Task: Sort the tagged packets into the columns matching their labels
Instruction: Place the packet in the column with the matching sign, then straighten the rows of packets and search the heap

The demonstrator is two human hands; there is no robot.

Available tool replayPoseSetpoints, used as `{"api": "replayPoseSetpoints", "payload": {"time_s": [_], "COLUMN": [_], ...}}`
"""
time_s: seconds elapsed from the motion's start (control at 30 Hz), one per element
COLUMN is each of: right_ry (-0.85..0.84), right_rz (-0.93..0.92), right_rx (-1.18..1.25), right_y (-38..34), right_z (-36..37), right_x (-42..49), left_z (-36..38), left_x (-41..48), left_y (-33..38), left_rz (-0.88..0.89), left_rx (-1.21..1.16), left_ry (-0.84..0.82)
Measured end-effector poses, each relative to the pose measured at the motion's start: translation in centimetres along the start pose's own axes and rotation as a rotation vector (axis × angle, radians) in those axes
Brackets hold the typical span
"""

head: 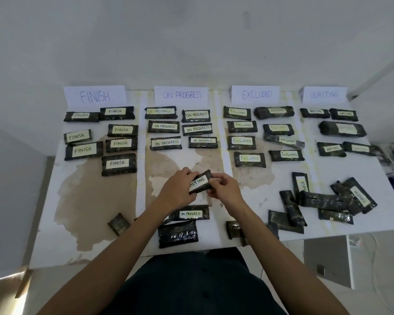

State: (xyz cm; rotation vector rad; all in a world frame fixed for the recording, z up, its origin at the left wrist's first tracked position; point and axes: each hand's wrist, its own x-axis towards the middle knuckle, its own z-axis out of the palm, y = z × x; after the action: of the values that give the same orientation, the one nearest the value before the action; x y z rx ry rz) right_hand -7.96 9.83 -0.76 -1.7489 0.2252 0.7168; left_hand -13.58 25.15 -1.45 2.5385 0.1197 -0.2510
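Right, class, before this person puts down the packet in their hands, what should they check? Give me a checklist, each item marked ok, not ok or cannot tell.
1. Held packet label readable: ok, it reads WAITING, first letter partly covered.
2. Grip secure: ok, left hand and right hand both pinch it.
3. Packet over its matching column: not ok, it is in line with the ON PROGRESS sign.
4. WAITING sign found: ok, far right at the back.
5. Free spot in that column: ok, bare table in front of its packets.
6. Labels in the unsorted heap: cannot tell, most lie face down.
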Motion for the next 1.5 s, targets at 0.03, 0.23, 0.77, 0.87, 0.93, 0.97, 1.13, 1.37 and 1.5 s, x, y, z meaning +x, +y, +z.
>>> {"api": "replayPoseSetpoints", "payload": {"time_s": [0.03, 0.23, 0.77, 0.87, 0.93, 0.97, 1.13, 1.37, 1.5], "right_ry": [0.007, 0.028, 0.397, 0.459, 0.467, 0.46, 0.448, 0.566, 0.484], "right_rz": [0.005, 0.012, -0.2, -0.134, -0.098, -0.094, -0.166, -0.255, -0.13], "right_rx": [0.017, -0.021, -0.605, -0.694, -0.732, -0.744, -0.742, -0.604, -0.649], "right_y": [0.1, 0.0, 2.9, 5.0, 6.3, 6.7, 9.4, 11.0, 12.1], "right_z": [-0.8, -6.6, -33.1, -37.2, -39.2, -39.6, -41.0, -42.8, -44.5], "right_x": [0.0, 0.2, 3.8, 5.2, 5.9, 5.9, 6.5, 6.6, 6.2], "left_z": [0.3, 2.0, 9.8, 12.3, 14.3, 15.1, 19.5, 23.8, 24.6], "left_x": [0.3, 2.4, 16.8, 20.0, 22.3, 23.3, 28.3, 31.5, 31.6], "left_y": [0.6, 5.4, 23.3, 26.4, 28.0, 28.6, 31.9, 34.4, 34.6], "left_rz": [0.019, 0.076, 0.242, 0.269, 0.286, 0.294, 0.316, 0.352, 0.363], "left_rx": [0.002, -0.019, -0.047, -0.039, -0.014, 0.007, 0.114, 0.275, 0.304], "left_ry": [0.006, 0.037, -0.067, -0.098, -0.118, -0.126, -0.166, -0.219, -0.175]}}
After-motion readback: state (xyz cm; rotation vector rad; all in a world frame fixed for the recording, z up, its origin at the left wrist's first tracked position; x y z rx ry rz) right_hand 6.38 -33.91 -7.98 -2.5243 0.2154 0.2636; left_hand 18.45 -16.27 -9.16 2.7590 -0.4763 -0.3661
